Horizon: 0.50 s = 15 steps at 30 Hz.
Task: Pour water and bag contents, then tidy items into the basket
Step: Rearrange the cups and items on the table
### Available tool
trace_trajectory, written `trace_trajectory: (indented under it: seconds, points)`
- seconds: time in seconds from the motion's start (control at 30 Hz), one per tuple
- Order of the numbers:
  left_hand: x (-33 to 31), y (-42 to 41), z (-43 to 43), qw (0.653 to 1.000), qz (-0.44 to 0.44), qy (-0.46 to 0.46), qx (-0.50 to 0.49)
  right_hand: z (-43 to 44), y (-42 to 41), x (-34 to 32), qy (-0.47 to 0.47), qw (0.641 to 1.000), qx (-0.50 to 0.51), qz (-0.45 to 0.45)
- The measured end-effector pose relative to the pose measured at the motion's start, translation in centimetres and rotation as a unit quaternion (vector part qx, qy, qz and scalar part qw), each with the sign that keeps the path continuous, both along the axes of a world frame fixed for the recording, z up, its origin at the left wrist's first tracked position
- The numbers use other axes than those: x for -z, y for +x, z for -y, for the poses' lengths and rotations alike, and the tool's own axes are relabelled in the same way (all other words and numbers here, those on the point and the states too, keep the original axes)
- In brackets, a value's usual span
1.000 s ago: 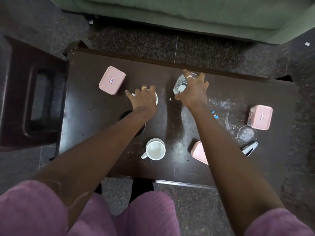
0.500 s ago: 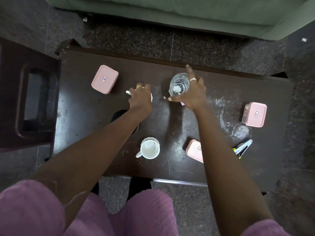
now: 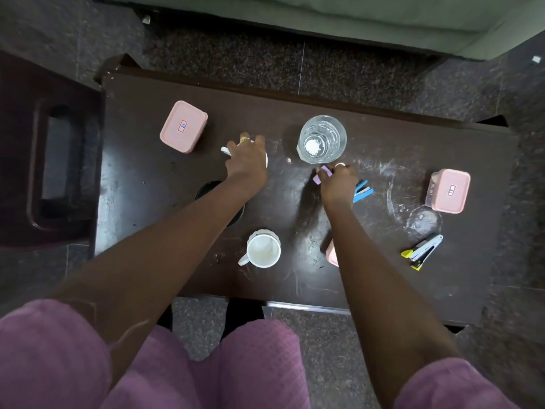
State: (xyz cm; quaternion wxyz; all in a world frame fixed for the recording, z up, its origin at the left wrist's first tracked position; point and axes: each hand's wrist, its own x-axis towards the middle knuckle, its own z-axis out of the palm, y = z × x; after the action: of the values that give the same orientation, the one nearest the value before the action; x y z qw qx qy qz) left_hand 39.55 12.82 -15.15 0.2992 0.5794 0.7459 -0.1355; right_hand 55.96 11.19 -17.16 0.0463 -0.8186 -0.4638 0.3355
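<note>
A clear water bottle [image 3: 322, 139] with a white cap stands upright near the table's far middle, untouched. Just in front of it my right hand [image 3: 337, 181] pinches a small purple block [image 3: 322, 174] on the tabletop. My left hand [image 3: 247, 162] covers a white cup [image 3: 227, 151] at the far left of centre, fingers curled over its rim, so most of the cup is hidden. A second white mug [image 3: 263, 250] stands empty near the front edge.
Two pink lidded boxes [image 3: 183, 126] [image 3: 448, 190] sit far left and right; a third [image 3: 331, 253] is half hidden under my right forearm. A blue stapler [image 3: 362, 191], a grey-yellow stapler [image 3: 422, 251], a clear lid [image 3: 424, 220] and a dark round dish [image 3: 208, 188] also lie on the dark table [image 3: 324, 93].
My right hand let go of the bottle, which now stands upright, and drew back toward me to take the purple block. My left hand stayed on the white cup.
</note>
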Motion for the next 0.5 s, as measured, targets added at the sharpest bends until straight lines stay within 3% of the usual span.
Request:
trace_trajectory:
  seconds: [0.1, 0.27, 0.5]
  points:
    - [0.2, -0.1, 0.2, 1.000, -0.011, 0.008, 0.017, 0.6, 0.2, 0.1, -0.012, 1.000, 0.024, -0.012]
    - [-0.1, -0.2, 0.5, 1.000, 0.001, 0.022, 0.007, 2.8, 1.9, 0.0, -0.062, 0.996, -0.014, 0.070]
    - [-0.5, -1.7, 0.8, 0.999, 0.040, 0.019, 0.003, 4.4, 2.2, -0.2, -0.077, 0.990, -0.047, 0.107]
